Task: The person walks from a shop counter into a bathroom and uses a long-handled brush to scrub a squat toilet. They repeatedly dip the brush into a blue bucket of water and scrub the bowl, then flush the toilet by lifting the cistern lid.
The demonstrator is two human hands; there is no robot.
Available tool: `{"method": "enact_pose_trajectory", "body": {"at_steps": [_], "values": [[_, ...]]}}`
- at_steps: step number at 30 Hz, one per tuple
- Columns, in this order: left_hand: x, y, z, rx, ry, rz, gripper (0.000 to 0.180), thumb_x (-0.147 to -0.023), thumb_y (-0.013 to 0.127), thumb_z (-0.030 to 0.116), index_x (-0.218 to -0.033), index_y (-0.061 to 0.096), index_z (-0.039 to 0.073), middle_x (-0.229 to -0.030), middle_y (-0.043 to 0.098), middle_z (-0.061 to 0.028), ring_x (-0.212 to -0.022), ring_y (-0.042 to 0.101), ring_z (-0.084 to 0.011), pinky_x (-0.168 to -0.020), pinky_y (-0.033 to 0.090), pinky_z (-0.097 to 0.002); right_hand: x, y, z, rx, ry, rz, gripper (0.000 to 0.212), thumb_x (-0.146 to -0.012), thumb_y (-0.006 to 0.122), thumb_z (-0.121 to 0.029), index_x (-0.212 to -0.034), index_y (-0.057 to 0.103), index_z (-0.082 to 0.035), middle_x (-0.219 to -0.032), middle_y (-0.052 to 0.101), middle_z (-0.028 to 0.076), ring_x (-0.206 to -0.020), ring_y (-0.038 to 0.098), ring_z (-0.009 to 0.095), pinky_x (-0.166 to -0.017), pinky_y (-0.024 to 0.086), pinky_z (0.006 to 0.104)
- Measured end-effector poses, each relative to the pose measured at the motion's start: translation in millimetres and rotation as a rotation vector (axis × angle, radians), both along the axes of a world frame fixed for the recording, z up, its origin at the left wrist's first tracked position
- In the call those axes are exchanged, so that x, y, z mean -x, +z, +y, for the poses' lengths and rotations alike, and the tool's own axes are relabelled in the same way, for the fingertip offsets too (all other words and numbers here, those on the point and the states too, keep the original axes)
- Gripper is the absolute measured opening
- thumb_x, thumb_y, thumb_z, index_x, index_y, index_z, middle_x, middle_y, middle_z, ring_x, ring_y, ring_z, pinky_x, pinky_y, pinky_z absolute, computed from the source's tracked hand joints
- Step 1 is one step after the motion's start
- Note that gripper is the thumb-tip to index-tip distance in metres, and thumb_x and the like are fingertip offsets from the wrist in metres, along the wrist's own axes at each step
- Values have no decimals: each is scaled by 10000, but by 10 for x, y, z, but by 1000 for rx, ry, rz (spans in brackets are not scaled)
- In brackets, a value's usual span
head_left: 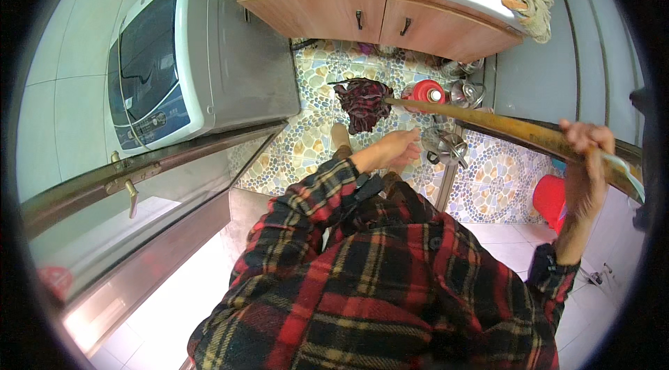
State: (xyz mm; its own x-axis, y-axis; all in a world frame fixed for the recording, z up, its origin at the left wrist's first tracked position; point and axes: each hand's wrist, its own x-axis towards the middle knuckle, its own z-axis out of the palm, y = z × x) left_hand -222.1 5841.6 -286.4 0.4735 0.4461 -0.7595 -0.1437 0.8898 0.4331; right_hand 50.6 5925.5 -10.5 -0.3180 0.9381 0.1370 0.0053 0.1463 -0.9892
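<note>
A mop with a dark maroon cloth-strip head (364,106) rests on the patterned tile floor. Its long wooden handle (481,118) slants up to the right, where my right hand (589,150) is wrapped around the upper part. Below the handle, my left hand (394,150) hovers with its fingers stretched out and nothing in it. A metal kettle (446,147) stands just to the right of that hand. Close by, under the handle, is a red thermos flask (426,93).
Shiny metal pots (467,94) stand by the right wall. At the far side is a wooden sink cabinet (320,14) with a rag (521,1) over its corner. A washing machine (244,63) is left, near an open door (132,196). A red bucket-like object (549,199) sits right.
</note>
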Motion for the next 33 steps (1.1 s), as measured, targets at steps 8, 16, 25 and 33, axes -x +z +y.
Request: {"method": "enact_pose_trajectory", "body": {"at_steps": [8,16,25,33], "values": [[-578,-326,448,217,402,-219,809,-886,438,575,-1337,182,-46,-1335,317,-299,-1144,468,-411,-877,468,-540,-339,536,-438,-156,-197,-251,522,-743,672,-488,-1033,465,-106,-885,424,43,-925,443,214,-1004,297,427],[-1019,-688,444,285,575,-171,364,-879,542,328,-1042,445,17,-894,573,-137,-832,613,-287,-742,537,-459,-112,752,-722,-279,208,-259,244,-920,522,-336,-839,495,-107,-596,389,6,-506,406,119,-483,366,230],[-1114,80,567,281,765,-388,176,-872,497,145,-990,411,47,-881,538,-74,-796,600,-238,-746,551,-422,-573,1199,-877,-615,-344,-340,191,-918,513,-286,-902,481,-97,-652,373,28,-558,413,132,-506,350,242],[-832,510,454,152,900,-449,164,-861,458,118,-941,354,19,-978,492,-160,-862,597,-340,-818,520,-539,-800,1599,-759,-604,-370,-708,177,-918,497,-219,-1017,471,-75,-871,408,68,-734,457,163,-636,389,274]]}}
